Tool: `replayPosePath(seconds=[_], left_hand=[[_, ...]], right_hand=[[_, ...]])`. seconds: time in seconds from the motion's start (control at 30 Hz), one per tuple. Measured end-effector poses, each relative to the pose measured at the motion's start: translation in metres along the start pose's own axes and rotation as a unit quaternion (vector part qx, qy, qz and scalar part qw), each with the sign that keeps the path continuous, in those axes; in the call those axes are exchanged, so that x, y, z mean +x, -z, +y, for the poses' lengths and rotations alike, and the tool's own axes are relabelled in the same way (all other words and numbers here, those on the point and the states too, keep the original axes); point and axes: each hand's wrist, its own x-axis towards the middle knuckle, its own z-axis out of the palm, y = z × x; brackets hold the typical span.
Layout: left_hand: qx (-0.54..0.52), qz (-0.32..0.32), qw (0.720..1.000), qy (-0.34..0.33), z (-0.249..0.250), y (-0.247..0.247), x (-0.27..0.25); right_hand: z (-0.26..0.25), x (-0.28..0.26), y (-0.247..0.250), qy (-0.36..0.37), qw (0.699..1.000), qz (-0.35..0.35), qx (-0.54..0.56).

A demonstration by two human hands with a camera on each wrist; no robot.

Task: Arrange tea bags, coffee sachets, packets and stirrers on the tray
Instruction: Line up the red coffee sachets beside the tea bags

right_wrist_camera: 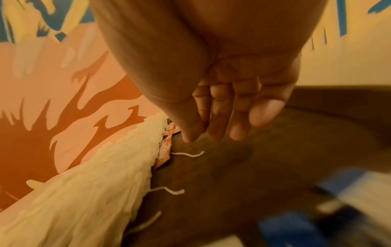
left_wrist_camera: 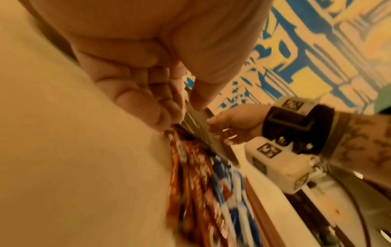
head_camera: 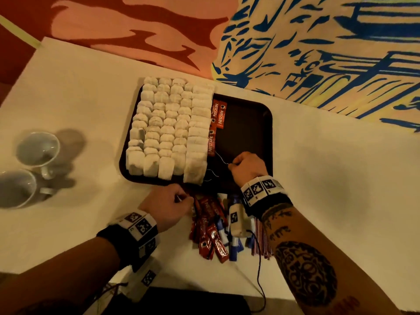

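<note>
Sachets [head_camera: 210, 233] lie nearest me, a loose red heap on the bench [head_camera: 329, 189] just short of the tray's near edge, mixed with blue packets [head_camera: 235, 245] and, to their right, a bundle of striped stirrers [head_camera: 261, 237] partly under my right wrist. My left hand [head_camera: 168, 208] sits at the far-left corner of that heap with its grip closed: in the left wrist view the thumb and fingers [left_wrist_camera: 148, 103] pinch something flat and dark, but blur keeps me from naming it. My right hand [head_camera: 247, 168] is over the tray's [head_camera: 250, 123] bare dark floor, fingers curled down; in the head view its fingertips meet the end of a white string [head_camera: 221, 159], though in the right wrist view I cannot tell whether the string is actually held. Further in, tea bags [head_camera: 168, 128] fill the left part of the tray in tight overlapping rows, with loose strings trailing from their right edge. Three red sachets [head_camera: 217, 117] lie against that edge, two side by side at the far end. Left of the tray, well apart, two white cups [head_camera: 37, 148] stand on the bench.
</note>
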Motion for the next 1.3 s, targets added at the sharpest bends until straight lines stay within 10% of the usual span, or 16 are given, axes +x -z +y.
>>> replayPosePath(seconds=[0.33, 0.83, 1.1, 1.3], left_hand=[[0.13, -0.035, 0.991, 0.021, 0.015, -0.061, -0.007], [0.294, -0.031, 0.955, 0.038, -0.008, -0.015, -0.029], [0.202, -0.161, 0.964, -0.059, 0.025, 0.034, -0.037], [-0.13, -0.174, 0.973, -0.075, 0.041, 0.052, -0.04]], right_hand=[[0.037, -0.036, -0.026, 0.006, 0.995, 0.0, -0.101], [0.038, -0.027, -0.006, 0.024, 0.994, -0.058, -0.086], [0.032, -0.033, 0.012, 0.009, 0.994, -0.092, -0.065], [0.02, -0.044, 0.017, 0.035, 0.996, -0.08, -0.022]])
